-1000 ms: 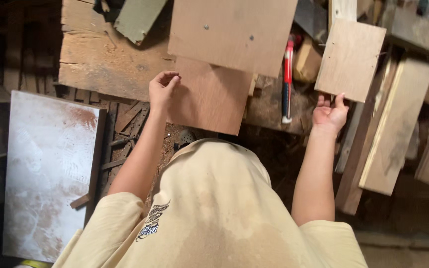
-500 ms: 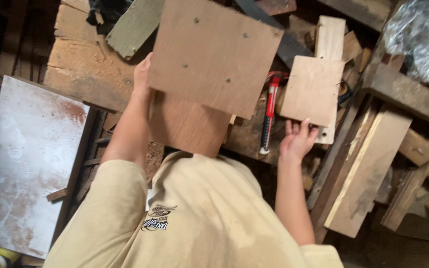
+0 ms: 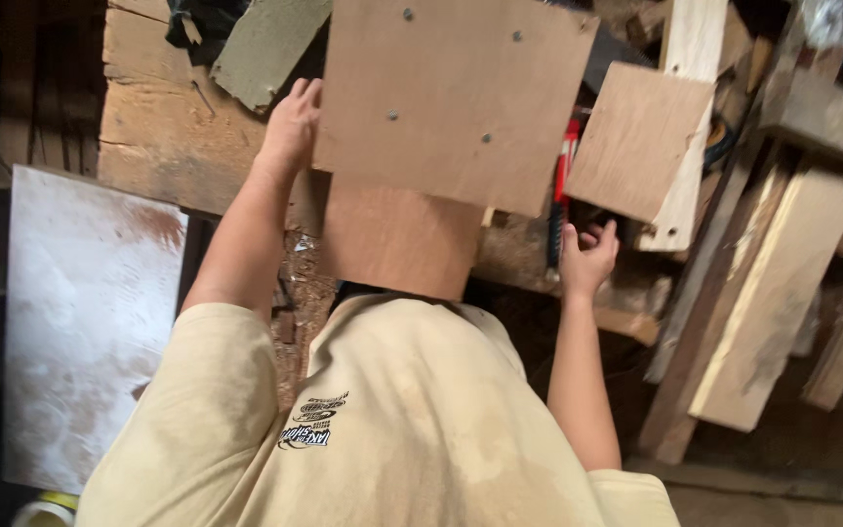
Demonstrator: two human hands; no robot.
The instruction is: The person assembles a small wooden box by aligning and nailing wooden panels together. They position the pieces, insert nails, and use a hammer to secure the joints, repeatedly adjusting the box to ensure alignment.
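The left hand (image 3: 291,127) has slid up from the lower reddish plywood board (image 3: 397,239) to the left edge of the large plywood panel (image 3: 451,98) studded with screw heads, fingers flat against it; whether its grip closes round the edge cannot be told. The right hand (image 3: 587,259) has drawn in from the right and now hovers half-curled and empty just under the small square board (image 3: 636,141), beside the red-handled tool (image 3: 560,195). Both boards lie on the cluttered bench (image 3: 163,146); the work seems to have shifted onto the upper panel.
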